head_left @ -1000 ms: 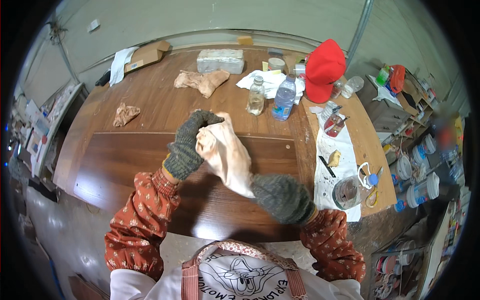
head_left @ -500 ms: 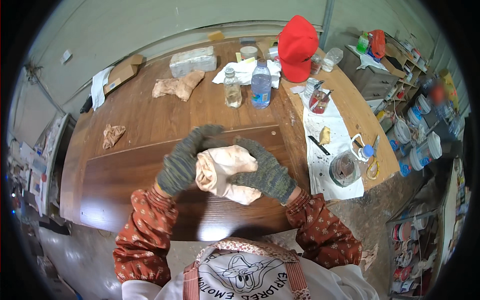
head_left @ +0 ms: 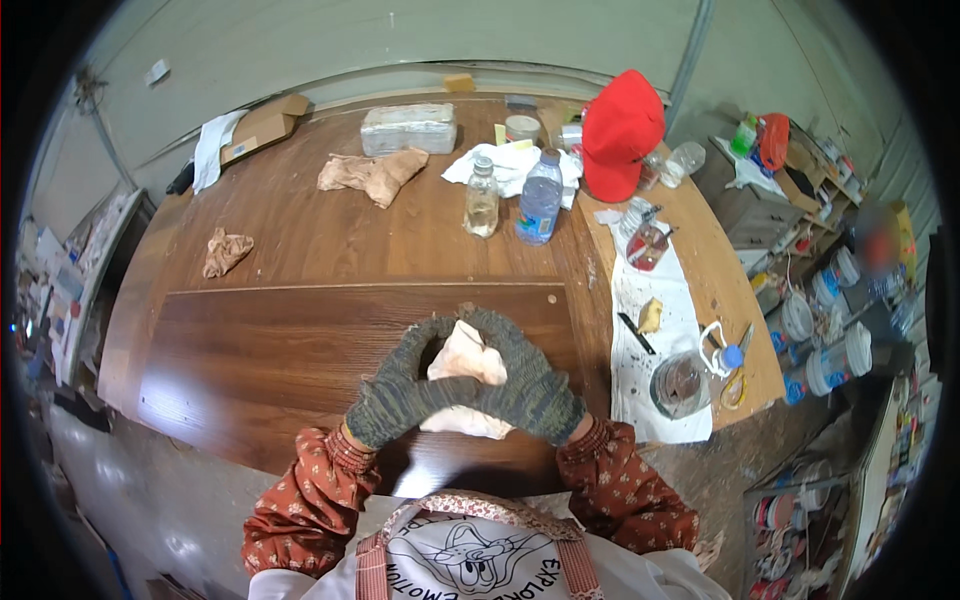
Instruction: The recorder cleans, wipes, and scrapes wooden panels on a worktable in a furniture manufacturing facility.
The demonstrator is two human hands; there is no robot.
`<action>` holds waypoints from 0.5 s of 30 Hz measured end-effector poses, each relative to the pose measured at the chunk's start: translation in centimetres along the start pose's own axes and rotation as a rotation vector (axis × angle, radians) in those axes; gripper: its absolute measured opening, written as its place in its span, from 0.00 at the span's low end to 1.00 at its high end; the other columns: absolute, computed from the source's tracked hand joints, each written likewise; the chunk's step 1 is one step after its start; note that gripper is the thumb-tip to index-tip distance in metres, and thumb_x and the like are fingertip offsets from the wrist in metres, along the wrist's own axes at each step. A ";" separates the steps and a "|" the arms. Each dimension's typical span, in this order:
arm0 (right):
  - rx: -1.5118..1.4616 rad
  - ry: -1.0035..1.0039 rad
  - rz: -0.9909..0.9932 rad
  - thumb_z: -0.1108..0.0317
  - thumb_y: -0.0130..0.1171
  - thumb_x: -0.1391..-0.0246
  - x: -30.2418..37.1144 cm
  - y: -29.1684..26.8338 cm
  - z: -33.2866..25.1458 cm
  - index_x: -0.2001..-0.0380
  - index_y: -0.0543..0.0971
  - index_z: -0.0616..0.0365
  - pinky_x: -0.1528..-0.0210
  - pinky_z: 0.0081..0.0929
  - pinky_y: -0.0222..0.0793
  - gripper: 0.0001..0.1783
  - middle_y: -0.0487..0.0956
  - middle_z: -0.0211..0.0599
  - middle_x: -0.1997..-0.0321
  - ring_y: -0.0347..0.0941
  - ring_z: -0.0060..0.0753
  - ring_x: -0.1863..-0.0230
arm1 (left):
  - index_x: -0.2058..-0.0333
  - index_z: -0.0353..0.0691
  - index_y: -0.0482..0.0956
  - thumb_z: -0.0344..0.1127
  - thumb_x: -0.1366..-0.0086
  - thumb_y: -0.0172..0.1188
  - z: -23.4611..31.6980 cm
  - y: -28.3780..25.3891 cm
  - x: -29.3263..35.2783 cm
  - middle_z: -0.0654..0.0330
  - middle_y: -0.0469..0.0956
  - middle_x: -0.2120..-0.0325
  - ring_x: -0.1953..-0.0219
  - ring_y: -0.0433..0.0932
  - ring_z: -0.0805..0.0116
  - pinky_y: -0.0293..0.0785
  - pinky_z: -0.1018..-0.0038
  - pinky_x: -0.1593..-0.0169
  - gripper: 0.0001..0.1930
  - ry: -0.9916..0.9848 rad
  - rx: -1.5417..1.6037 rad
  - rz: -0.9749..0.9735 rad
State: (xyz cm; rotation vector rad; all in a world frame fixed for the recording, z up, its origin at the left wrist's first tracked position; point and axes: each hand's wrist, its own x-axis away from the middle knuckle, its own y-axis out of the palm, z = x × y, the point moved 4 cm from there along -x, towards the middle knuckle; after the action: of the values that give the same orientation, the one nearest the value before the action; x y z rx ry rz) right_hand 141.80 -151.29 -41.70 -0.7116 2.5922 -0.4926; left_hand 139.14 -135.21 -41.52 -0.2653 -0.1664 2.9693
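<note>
Gloved left hand (head_left: 402, 388) gripping crumpled pale cloth (head_left: 465, 354) from left; gloved right hand (head_left: 535, 388) gripping it from right. Cloth sitting between both palms, thumbs meeting across it, lower edge showing below. Both hands holding it over dark wooden panel (head_left: 270, 350).

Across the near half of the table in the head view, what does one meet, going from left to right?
Left hand, pale cloth, right hand, black strip, clear container.
</note>
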 end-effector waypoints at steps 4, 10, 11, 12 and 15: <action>0.009 -0.059 0.011 0.57 0.74 0.57 0.1 -1.2 0.4 0.35 0.59 0.61 0.35 0.39 0.59 0.50 0.68 0.45 0.39 0.64 0.42 0.37 | 0.45 0.34 0.69 0.33 0.44 0.70 -2.7 0.7 0.7 0.56 0.75 0.52 0.49 0.73 0.67 0.71 0.69 0.45 0.29 -0.209 0.488 0.061; -0.127 0.159 -0.128 0.63 0.73 0.57 0.4 -1.0 0.6 0.37 0.60 0.59 0.40 0.29 0.62 0.46 0.71 0.38 0.46 0.68 0.30 0.46 | 0.44 0.35 0.71 0.35 0.38 0.64 -1.7 1.6 -0.3 0.56 0.79 0.55 0.53 0.77 0.66 0.73 0.71 0.49 0.24 -0.135 0.248 0.000; -0.146 0.196 -0.271 0.66 0.72 0.56 0.4 -0.4 0.8 0.38 0.62 0.58 0.42 0.26 0.63 0.43 0.73 0.35 0.50 0.69 0.27 0.49 | 0.45 0.34 0.72 0.37 0.40 0.65 -1.5 1.9 -0.7 0.54 0.79 0.56 0.53 0.78 0.63 0.73 0.69 0.48 0.25 0.002 0.005 0.016; -0.639 0.250 -0.023 0.66 0.67 0.51 1.3 0.1 1.1 0.45 0.67 0.58 0.48 0.26 0.68 0.31 0.75 0.35 0.52 0.71 0.28 0.49 | 0.46 0.34 0.72 0.39 0.41 0.66 -1.1 2.1 -1.1 0.52 0.79 0.56 0.53 0.78 0.59 0.72 0.67 0.47 0.26 0.137 -0.247 0.030; -1.155 0.220 -0.078 0.66 0.58 0.42 -0.9 -0.6 2.8 0.51 0.70 0.59 0.58 0.28 0.76 0.18 0.76 0.40 0.54 0.75 0.32 0.54 | 0.49 0.33 0.74 0.41 0.44 0.69 0.4 0.9 -1.2 0.47 0.78 0.56 0.51 0.77 0.52 0.71 0.62 0.46 0.27 0.245 -0.649 0.280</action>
State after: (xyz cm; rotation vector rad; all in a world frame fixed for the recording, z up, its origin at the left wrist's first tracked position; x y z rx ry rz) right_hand 144.01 -151.88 -43.57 -1.1150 2.9007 1.0718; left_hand 140.08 -136.31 -41.07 -0.7755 -1.1458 3.0085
